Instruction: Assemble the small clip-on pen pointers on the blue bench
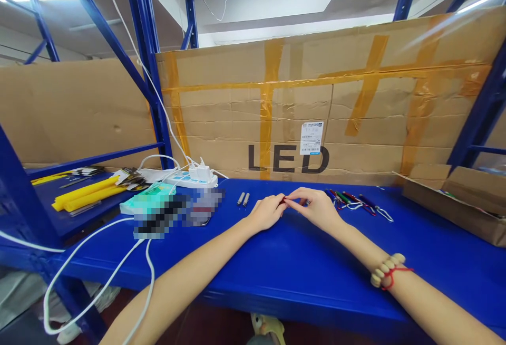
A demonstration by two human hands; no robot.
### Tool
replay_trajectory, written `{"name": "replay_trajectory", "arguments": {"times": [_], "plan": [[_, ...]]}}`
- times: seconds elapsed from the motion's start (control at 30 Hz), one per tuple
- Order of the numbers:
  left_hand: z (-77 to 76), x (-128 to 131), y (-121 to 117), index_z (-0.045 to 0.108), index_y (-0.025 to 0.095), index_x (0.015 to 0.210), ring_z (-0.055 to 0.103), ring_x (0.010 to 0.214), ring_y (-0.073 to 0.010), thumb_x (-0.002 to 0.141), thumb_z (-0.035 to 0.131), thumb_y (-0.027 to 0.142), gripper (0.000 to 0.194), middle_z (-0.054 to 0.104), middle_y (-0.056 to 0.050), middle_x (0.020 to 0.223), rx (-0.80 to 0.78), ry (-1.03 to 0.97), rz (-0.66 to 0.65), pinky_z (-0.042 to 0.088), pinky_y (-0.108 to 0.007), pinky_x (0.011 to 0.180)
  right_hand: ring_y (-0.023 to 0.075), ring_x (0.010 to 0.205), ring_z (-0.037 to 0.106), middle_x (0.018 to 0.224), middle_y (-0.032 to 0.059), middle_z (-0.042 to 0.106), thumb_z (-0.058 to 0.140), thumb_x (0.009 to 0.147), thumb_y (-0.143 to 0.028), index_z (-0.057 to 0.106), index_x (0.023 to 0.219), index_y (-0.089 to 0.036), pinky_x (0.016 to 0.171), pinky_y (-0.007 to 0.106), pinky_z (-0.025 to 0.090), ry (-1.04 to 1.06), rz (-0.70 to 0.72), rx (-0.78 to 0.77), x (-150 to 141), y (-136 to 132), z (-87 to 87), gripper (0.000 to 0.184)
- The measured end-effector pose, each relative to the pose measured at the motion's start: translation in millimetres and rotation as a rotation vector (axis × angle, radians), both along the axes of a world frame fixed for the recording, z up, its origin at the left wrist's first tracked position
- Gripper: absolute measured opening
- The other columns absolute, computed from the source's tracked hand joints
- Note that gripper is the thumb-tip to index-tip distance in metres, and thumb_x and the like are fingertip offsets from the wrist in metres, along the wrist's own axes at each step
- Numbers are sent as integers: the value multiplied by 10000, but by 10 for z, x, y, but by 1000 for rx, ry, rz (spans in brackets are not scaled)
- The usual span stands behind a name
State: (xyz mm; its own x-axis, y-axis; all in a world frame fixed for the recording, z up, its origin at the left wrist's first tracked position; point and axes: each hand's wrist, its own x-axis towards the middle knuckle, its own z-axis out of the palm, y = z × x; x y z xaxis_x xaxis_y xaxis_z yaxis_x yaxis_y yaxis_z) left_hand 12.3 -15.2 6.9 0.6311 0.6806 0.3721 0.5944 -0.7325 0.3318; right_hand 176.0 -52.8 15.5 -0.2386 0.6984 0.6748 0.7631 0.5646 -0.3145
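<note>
My left hand [268,212] is closed, palm down, just above the middle of the blue shelf top [308,276]. A small dark red piece [283,200] shows at its fingertips; most of it is hidden, so its kind is unclear. My right hand [316,207] meets the left one there, thumb and forefinger pinching the same red piece. A small silver end [308,202] peeks out under the right fingers. Left of my hands lie two short silver cylinders [243,199], side by side. Beyond my right hand lie several slim coloured pieces [358,202] with metal wire-like clips.
An open cardboard box [454,205] stands at the right. At the left are a white power strip [190,179], a teal box [148,198], yellow rolls [87,193] and blurred items. A white cable [95,292] loops over the front edge. Behind rises a large cardboard panel [221,118].
</note>
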Motion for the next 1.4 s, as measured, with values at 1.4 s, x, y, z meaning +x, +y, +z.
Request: {"name": "replay_trajectory", "arguments": {"times": [1.4], "plan": [[53, -6, -27, 518, 217, 1027, 571, 813, -192, 917, 252, 455, 373, 570, -44, 845, 133, 192, 123, 447, -288, 709, 119, 533, 574, 673, 41, 642, 701, 576, -390, 684, 725, -151, 420, 174, 461, 38, 58, -585, 545, 240, -123, 283]]}}
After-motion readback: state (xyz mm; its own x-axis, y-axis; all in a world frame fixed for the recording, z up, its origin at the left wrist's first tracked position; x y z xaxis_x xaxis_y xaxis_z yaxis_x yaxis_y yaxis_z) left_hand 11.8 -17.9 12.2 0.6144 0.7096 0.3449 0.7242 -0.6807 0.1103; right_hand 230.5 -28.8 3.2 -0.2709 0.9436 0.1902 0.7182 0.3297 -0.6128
